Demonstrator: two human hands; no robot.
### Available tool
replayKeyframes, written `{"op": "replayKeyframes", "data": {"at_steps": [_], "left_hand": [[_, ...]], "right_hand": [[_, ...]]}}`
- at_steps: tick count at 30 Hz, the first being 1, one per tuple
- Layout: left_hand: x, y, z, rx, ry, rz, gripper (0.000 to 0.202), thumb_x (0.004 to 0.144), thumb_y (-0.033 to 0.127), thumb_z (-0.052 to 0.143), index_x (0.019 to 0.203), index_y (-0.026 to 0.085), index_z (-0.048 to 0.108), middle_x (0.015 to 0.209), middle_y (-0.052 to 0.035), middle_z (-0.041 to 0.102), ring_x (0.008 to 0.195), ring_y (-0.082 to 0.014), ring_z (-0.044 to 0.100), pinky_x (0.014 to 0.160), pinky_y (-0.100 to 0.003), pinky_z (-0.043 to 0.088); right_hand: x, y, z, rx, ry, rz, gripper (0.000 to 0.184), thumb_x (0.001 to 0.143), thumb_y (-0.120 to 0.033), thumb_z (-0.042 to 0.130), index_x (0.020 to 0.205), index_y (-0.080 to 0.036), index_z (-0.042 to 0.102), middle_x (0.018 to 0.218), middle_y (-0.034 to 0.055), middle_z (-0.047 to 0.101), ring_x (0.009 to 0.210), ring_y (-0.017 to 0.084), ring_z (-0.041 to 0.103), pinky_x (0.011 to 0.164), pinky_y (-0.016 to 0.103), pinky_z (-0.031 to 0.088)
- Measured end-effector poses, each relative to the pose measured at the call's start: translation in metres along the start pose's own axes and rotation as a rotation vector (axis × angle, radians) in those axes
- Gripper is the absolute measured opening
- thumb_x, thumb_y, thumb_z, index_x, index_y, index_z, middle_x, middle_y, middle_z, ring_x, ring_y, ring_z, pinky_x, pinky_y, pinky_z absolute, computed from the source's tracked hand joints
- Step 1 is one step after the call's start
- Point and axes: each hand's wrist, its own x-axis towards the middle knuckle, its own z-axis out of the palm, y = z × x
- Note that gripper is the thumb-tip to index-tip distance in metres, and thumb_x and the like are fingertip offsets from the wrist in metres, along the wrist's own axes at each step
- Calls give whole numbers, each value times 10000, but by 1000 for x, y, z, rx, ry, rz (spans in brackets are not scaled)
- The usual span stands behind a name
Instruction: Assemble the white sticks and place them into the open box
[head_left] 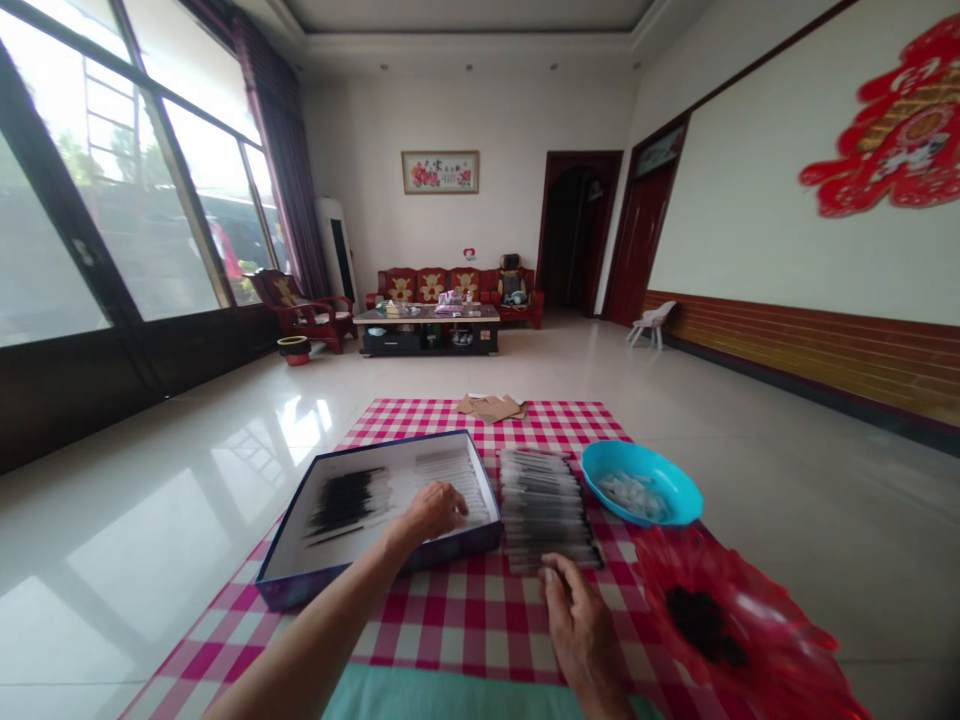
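My left hand (436, 508) is over the right side of a shallow, dark blue-edged box (379, 552) with a white inside. Its fingers are bent together beside a row of clear, thin tubes (448, 470); whatever they grip is hidden. A bundle of thin black sticks (346, 503), like pen refills, lies in the box's left half. Right of the box, a row of slim, translucent pens (541, 500) with dark parts rests on the cloth. At the near end of this row, my right hand (576, 610) has thumb and forefinger closed; I cannot make out what is between them.
A blue bowl (679, 490) holds small whitish pieces. Nearer stands a red, petal-edged dish (780, 625) with small black pieces. Cardboard scraps (491, 407) lie at the far edge of the pink checked tablecloth (457, 625). Beyond are a coffee table (427, 318) and a sofa (416, 282).
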Motion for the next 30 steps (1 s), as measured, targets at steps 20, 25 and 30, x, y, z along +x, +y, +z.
{"op": "replayKeyframes", "data": {"at_steps": [20, 25, 30], "left_hand": [[-69, 73, 72, -220, 478, 288, 206, 882, 222, 460, 880, 210, 666, 741, -33, 594, 723, -147, 562, 665, -232, 444], [-70, 69, 77, -143, 442, 344, 212, 880, 193, 452, 975, 223, 640, 916, -55, 593, 846, -178, 529, 759, -295, 464], [-71, 71, 74, -104, 383, 387, 184, 860, 181, 470, 989, 207, 598, 931, -57, 597, 851, -190, 521, 776, -319, 457]], "right_hand": [[11, -12, -21, -509, -184, -346, 193, 805, -125, 475, 842, -227, 635, 812, 54, 605, 815, 227, 559, 734, 354, 396], [8, -14, -20, -528, -202, -335, 259, 800, -51, 422, 865, -218, 609, 874, 68, 617, 870, 237, 557, 802, 389, 381], [3, -17, -14, -451, -244, -385, 281, 799, -71, 417, 993, -211, 567, 974, 72, 621, 954, 245, 557, 916, 461, 349]]}}
